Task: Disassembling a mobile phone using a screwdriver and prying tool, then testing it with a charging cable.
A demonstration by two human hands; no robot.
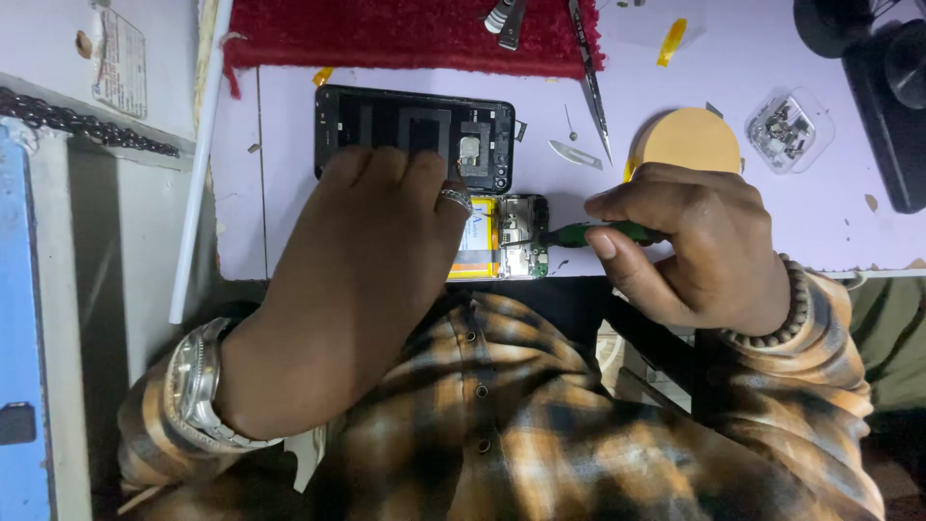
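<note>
The opened phone [511,236] lies at the near edge of the pale surface [772,87], its yellow-edged battery and green circuit board showing, and your left hand [371,251] presses flat over most of it. The fingers [386,169] of that hand are spread and extended, gripping nothing, reaching across onto the black back cover [415,130] that lies just beyond the phone; spread like that, they seem to pin the body down so it cannot slide. Your right hand [690,241] is curled tight around a green-handled screwdriver [593,233], held nearly level, with its tip touching the board end of the phone. The thumb and forefinger pinch the handle close to the shaft, a grip that suits fine turning. Beyond the right hand, a round tan disc [690,140] rests on the surface, with a small clear container of metal bits [786,127] just beside it. Tweezers [590,77] and a small blade [576,152] lie between the back cover and the disc, within easy reach. A red mat [405,34] runs along the far side.
</note>
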